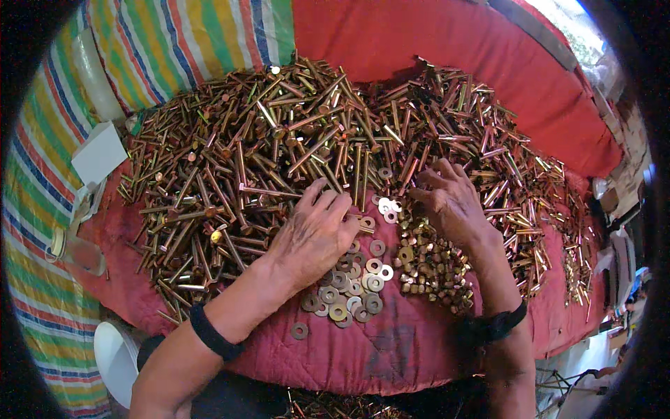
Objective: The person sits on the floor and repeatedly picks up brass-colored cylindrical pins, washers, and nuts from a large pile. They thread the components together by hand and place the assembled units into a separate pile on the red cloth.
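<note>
Maroon quilted cloth (412,353) spreads beneath everything before me, its bare part across the lower centre of the frame. Striped sheeting (42,216) in green, yellow, blue, white and red fills the left side and the upper left. Coppery bolts (230,133) lie in a broad, tangled heap over the upper middle, thinning out toward the right. Behind them, plain red fabric (419,35) covers the upper right.

My left grip (314,230) is near the centre, fingers curled, at the heap's lower edge and just above the washers; a short coppery piece shows by its fingertips, but I cannot tell whether I am pinching it. My right grip (453,206) is right of centre, fingers bent and a little apart over the upper edge of the nuts; its tips are in shadow, so I cannot tell whether they hold anything.

Brassy nuts (436,269) sit in a pile below that right one. Flat grey washers (349,286) lie loosely overlapped left of the nuts, and a few brighter washers (389,207) cluster above, between my two hands.
</note>
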`<state>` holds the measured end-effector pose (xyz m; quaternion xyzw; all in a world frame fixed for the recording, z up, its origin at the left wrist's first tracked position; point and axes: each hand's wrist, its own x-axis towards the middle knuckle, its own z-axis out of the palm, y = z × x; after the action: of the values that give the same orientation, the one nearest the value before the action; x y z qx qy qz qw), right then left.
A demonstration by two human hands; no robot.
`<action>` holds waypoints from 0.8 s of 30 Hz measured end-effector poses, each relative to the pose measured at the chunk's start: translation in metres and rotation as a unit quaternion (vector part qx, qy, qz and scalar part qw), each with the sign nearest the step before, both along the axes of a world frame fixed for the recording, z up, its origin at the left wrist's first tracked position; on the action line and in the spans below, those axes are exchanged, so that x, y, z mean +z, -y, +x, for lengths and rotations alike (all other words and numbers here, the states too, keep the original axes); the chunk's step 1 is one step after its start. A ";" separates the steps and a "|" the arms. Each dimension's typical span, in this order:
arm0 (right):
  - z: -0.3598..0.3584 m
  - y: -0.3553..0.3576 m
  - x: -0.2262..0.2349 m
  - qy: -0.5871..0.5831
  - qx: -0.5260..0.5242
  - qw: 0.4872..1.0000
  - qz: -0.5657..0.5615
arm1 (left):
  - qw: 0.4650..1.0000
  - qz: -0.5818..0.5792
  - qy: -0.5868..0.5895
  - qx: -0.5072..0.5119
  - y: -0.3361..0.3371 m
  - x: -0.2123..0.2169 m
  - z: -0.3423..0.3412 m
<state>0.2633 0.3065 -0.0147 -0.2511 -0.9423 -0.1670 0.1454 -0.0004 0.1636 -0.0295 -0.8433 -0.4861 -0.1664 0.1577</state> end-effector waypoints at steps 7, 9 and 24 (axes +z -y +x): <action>-0.005 0.018 0.012 -0.200 0.062 0.977 -0.045 | 0.993 0.038 0.106 -0.014 0.002 0.005 -0.001; -0.002 0.035 0.018 -0.253 -0.018 0.932 -0.258 | 0.973 0.010 0.233 -0.004 0.007 0.015 0.002; -0.027 0.036 -0.019 -0.047 -0.022 0.993 -0.109 | 0.451 -0.377 0.801 0.116 0.109 0.041 0.011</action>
<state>0.2360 0.2703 -0.0339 -0.2934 -0.9413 -0.0539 0.1576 0.0108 0.0547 0.0114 -0.2500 -0.5063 -0.5487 -0.6165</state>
